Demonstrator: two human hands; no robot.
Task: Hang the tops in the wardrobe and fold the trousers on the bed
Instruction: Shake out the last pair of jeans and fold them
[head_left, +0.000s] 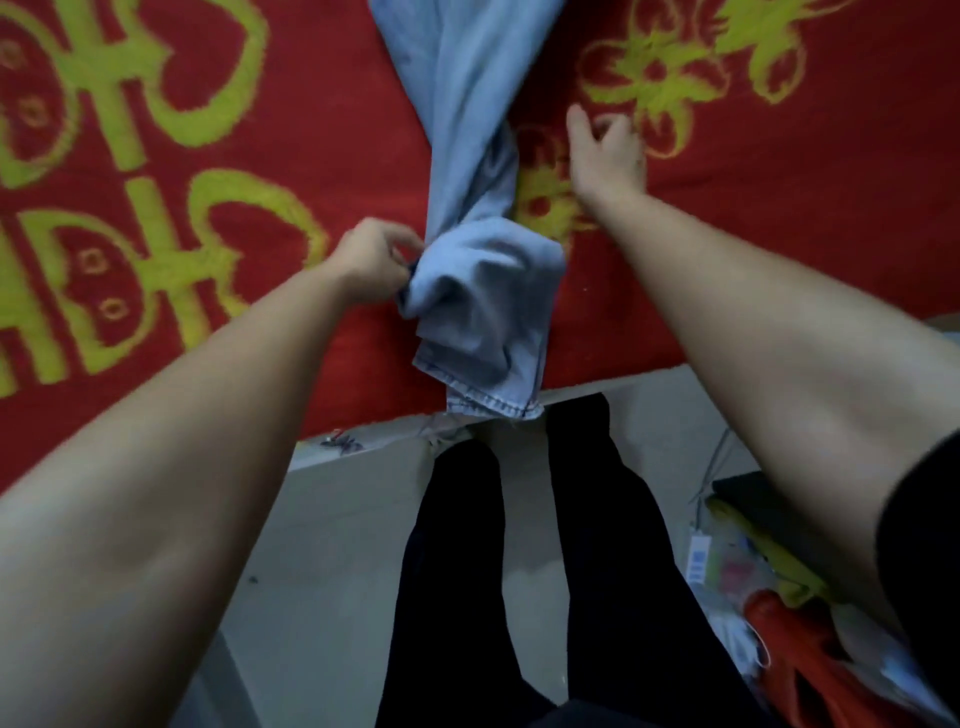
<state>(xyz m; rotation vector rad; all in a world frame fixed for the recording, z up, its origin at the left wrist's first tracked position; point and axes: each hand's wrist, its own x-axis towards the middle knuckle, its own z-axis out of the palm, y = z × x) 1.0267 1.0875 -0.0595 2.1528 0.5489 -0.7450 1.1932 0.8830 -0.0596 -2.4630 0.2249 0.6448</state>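
Observation:
Light blue denim trousers (478, 171) lie twisted on the bed's red blanket (260, 182), running from the top of the view to the bed's near edge, where the hems hang slightly over. My left hand (371, 260) pinches the bunched lower leg at its left side. Just right of the twisted part, my right hand (605, 150) hovers over the blanket with its fingers loosely spread and holds nothing. No tops and no wardrobe are in view.
The blanket bears large yellow-green patterns. My legs in dark trousers (519, 571) stand on a pale floor (322, 545) by the bed. A heap of bags and clothing (753, 571), yellow, orange and plastic-wrapped, lies at the lower right.

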